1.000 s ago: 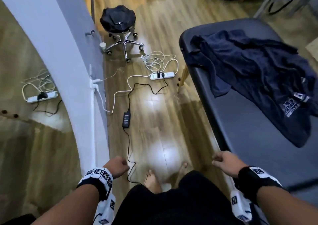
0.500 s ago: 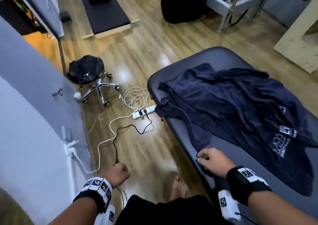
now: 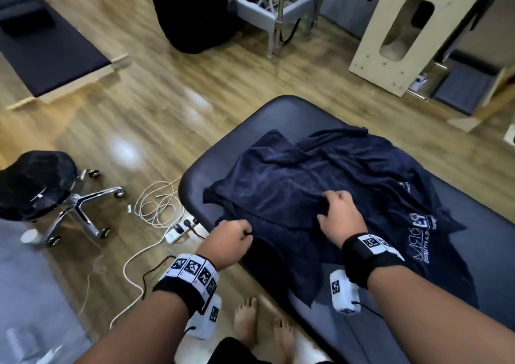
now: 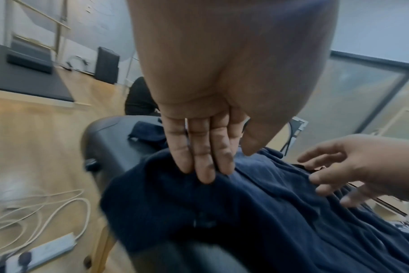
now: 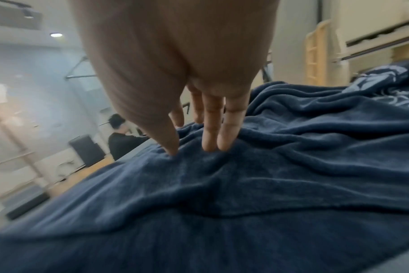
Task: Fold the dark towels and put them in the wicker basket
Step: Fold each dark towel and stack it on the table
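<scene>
I have the dark towels (image 3: 320, 196) lying rumpled in a heap on the padded black surface (image 3: 487, 252), spilling over its near edge toward my feet; no wicker basket shows in any view, so I cannot say where it stands.

My left hand (image 3: 230, 242) sits at the surface's near-left edge, its fingers (image 4: 200, 157) held together and laid on a raised fold of the cloth; the head view makes it look like a curled grip, the left wrist view shows straight fingers against the cloth, so I cannot tell whether they have truly closed on it. My right hand (image 3: 341, 219) lies further in from that edge, fingers (image 5: 213, 133) a little apart and thumb pressing into the pile; touching, not gripping.

I judge the fabric soft, limp and fairly light, plush enough not to slip but sure to sag and drag its neighbours; best taken by two corners of one hem, pinched firmly, then lifted clear of the heap.

Only the head view shows the white printed lettering (image 3: 423, 235) on the cloth toward the surface's right side and the overhang; the right wrist view alone shows the nap and the hem ridge under my palm.
</scene>
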The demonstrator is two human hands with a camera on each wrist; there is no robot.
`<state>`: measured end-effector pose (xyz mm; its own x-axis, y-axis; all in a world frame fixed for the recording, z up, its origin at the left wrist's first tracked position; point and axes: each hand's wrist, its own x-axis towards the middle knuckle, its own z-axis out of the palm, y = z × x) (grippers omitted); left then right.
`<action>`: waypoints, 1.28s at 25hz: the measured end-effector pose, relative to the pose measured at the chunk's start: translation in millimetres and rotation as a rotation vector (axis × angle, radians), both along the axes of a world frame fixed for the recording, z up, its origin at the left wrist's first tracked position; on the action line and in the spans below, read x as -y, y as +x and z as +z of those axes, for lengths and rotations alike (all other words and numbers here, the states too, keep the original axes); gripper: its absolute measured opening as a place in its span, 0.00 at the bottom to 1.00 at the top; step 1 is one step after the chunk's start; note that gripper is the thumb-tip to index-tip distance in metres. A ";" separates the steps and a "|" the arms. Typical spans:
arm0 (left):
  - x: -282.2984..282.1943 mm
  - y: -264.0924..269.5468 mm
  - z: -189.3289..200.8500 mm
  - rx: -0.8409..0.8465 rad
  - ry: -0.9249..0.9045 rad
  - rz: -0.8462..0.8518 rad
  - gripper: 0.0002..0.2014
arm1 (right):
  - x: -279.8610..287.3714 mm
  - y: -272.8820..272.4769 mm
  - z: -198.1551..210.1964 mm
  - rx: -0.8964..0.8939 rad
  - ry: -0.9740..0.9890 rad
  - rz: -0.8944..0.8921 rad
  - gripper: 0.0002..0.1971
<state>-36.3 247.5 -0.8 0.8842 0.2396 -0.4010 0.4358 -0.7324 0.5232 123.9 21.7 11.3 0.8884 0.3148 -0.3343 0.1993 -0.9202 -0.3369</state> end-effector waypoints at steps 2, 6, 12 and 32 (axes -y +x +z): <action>-15.6 23.8 -0.3 0.009 0.007 -0.044 0.10 | -11.5 17.2 -5.5 -0.063 -0.047 -0.063 0.31; -30.9 50.3 -5.3 0.018 0.134 -0.213 0.11 | -15.2 26.8 -11.7 -0.110 -0.106 -0.106 0.08; -33.1 78.4 -14.2 0.040 0.393 -0.422 0.06 | -3.5 1.7 -7.2 -0.219 -0.093 -0.104 0.10; 62.9 104.0 32.2 0.217 0.083 -0.705 0.09 | 66.5 -74.3 37.4 0.012 0.093 -0.337 0.14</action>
